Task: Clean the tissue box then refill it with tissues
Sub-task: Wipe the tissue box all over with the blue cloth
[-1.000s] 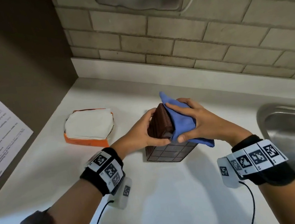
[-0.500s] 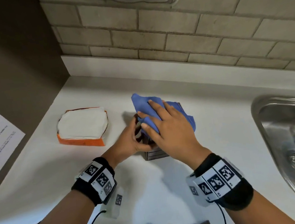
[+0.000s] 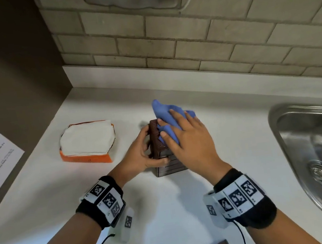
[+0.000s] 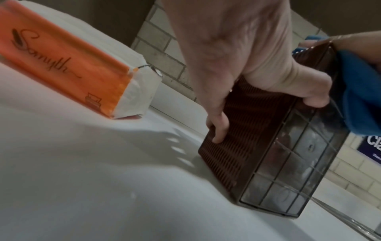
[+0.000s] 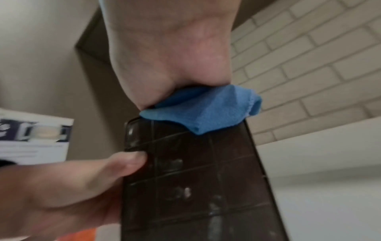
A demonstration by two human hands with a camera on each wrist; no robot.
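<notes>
- The brown tissue box [image 3: 158,142] stands on end on the white desk [image 3: 167,212], roughly at its middle, with its ribbed side facing left and its grid-patterned clear panel facing the person.
- The left hand [image 3: 140,154] has its grip closed on the box: the fingers [image 4: 218,128] curl onto the ribbed side, while the thumb [image 5: 128,163] presses on the gridded panel.
- The right hand [image 3: 191,144] lies over the top of the box with straight, spread fingers, its grip open, pressing a blue cloth [image 3: 165,113] flat against the box's upper end.
- The cloth is bunched under the palm; one fold sticks out past the fingertips toward the wall, and another edge hangs over the gridded panel in the right wrist view [image 5: 206,110].
- Smudges show on the gridded panel in the right wrist view.
- An opened orange tissue pack [image 3: 88,145], white tissues showing at its top, lies flat on the desk to the left of the box, apart from it.
- A steel sink [image 3: 311,144] is set into the desk at the right.
- A brick-tiled wall [image 3: 206,35] runs behind the desk.
</notes>
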